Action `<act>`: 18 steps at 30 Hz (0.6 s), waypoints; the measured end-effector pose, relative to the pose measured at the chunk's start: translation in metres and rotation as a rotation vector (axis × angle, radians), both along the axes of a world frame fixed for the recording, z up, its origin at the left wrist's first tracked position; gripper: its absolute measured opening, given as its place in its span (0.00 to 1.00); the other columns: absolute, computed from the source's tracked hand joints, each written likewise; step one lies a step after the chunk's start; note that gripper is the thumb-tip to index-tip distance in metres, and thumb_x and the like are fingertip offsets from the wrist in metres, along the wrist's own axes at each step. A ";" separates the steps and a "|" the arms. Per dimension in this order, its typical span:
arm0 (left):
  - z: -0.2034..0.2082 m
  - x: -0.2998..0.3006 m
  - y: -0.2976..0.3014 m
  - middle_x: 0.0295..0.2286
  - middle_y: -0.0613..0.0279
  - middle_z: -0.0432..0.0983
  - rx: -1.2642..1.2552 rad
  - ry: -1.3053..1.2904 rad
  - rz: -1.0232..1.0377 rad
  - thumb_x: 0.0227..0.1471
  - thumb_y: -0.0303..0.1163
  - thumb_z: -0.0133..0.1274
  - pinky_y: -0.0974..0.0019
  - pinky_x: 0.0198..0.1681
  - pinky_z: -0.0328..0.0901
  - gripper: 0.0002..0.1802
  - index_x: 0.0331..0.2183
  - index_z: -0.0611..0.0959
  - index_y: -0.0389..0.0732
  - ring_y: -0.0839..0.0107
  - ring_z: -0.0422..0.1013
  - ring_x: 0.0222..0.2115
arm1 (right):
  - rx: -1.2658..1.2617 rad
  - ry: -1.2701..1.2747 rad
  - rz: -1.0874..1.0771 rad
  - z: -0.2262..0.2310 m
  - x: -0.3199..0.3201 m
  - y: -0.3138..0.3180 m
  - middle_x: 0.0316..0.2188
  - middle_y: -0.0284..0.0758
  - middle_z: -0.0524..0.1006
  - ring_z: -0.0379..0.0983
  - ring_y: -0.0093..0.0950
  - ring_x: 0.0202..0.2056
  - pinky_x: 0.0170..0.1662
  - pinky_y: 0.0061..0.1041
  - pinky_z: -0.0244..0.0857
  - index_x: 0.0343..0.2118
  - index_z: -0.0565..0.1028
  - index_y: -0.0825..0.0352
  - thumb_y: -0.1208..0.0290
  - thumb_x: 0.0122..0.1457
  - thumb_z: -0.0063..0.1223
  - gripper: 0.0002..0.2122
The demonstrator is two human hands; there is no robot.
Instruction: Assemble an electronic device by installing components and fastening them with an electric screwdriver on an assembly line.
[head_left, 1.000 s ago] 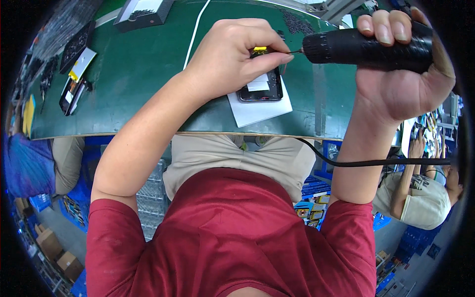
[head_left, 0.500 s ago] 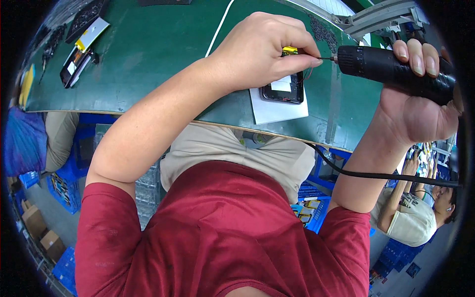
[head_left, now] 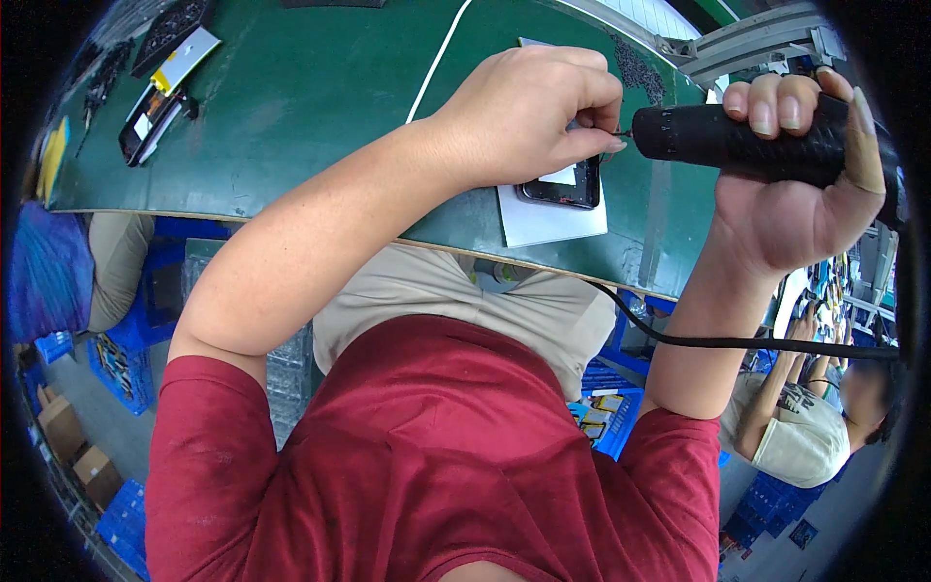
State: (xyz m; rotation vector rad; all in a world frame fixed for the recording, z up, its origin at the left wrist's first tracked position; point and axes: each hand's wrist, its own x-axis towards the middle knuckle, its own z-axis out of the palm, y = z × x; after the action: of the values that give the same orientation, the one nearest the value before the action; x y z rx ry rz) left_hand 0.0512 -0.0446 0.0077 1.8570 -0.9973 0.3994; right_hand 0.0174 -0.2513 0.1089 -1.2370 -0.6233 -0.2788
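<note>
My right hand point(head_left: 786, 184) is wrapped round a black electric screwdriver point(head_left: 698, 136), held nearly level over the right part of the bench, its bit pointing left. Thumb and fingertips of my left hand point(head_left: 533, 112) are pinched together at the end of the bit; whatever lies between them is too small to make out. Beneath the left hand a black phone-like device point(head_left: 588, 184) with a white patch lies on a white pad point(head_left: 553, 223). The hand hides the device's upper part.
Small dark bits point(head_left: 635, 73) lie heaped beyond my hands. At the far left are an opened device point(head_left: 145, 126), a silver-and-yellow battery-like piece point(head_left: 186, 60) and a black tray point(head_left: 170, 39). A white cable point(head_left: 436, 63) crosses the green bench point(head_left: 320, 107). A co-worker point(head_left: 800, 427) sits at right.
The screwdriver has shifted left and slightly down, closer to my left fingertips. My left hand has moved a little down, and the yellow piece under it no longer shows. My right thumb has lifted.
</note>
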 end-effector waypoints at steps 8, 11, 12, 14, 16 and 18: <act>0.011 -0.055 0.041 0.30 0.59 0.70 0.331 -0.111 0.165 0.44 0.44 0.69 0.57 0.35 0.67 0.30 0.49 0.84 0.45 0.58 0.71 0.33 | -0.119 -0.010 -0.116 -0.027 0.002 0.012 0.27 0.33 0.69 0.66 0.28 0.28 0.39 0.34 0.64 0.48 0.74 0.70 0.62 0.70 0.40 0.16; -0.007 -0.072 0.046 0.30 0.61 0.68 0.433 -0.025 0.210 0.46 0.46 0.68 0.58 0.34 0.67 0.32 0.52 0.83 0.46 0.61 0.70 0.32 | -0.104 0.055 -0.144 -0.030 0.002 0.020 0.26 0.33 0.70 0.67 0.28 0.28 0.39 0.33 0.65 0.46 0.75 0.70 0.63 0.69 0.44 0.14; -0.008 -0.074 0.045 0.30 0.62 0.67 0.429 -0.033 0.219 0.48 0.47 0.67 0.59 0.34 0.66 0.31 0.53 0.84 0.47 0.62 0.69 0.32 | -0.121 0.062 -0.169 -0.032 0.001 0.021 0.26 0.33 0.70 0.67 0.28 0.28 0.39 0.33 0.65 0.45 0.75 0.69 0.64 0.68 0.46 0.14; -0.008 -0.072 0.044 0.30 0.62 0.67 0.433 -0.031 0.225 0.48 0.47 0.66 0.59 0.34 0.66 0.30 0.52 0.84 0.47 0.62 0.69 0.32 | -0.128 0.067 -0.180 -0.033 0.001 0.023 0.25 0.33 0.70 0.68 0.28 0.28 0.39 0.33 0.65 0.44 0.75 0.69 0.64 0.68 0.47 0.13; -0.010 -0.073 0.043 0.30 0.62 0.67 0.436 -0.031 0.234 0.49 0.47 0.66 0.59 0.33 0.66 0.29 0.52 0.84 0.48 0.63 0.69 0.32 | -0.128 0.080 -0.213 -0.033 0.001 0.024 0.25 0.33 0.71 0.68 0.28 0.27 0.37 0.33 0.66 0.44 0.75 0.70 0.64 0.67 0.48 0.13; -0.012 -0.072 0.043 0.30 0.62 0.67 0.432 -0.046 0.236 0.50 0.46 0.65 0.59 0.33 0.66 0.27 0.51 0.85 0.48 0.63 0.69 0.32 | -0.140 0.068 -0.224 -0.033 0.001 0.026 0.24 0.33 0.71 0.68 0.28 0.26 0.37 0.33 0.66 0.43 0.75 0.70 0.65 0.66 0.49 0.12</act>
State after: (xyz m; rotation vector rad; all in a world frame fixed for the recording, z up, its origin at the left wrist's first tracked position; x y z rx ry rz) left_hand -0.0211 -0.0013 -0.0039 2.3779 -0.9507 0.3883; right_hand 0.0188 -0.2249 0.0759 -1.4484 -0.4516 -0.3831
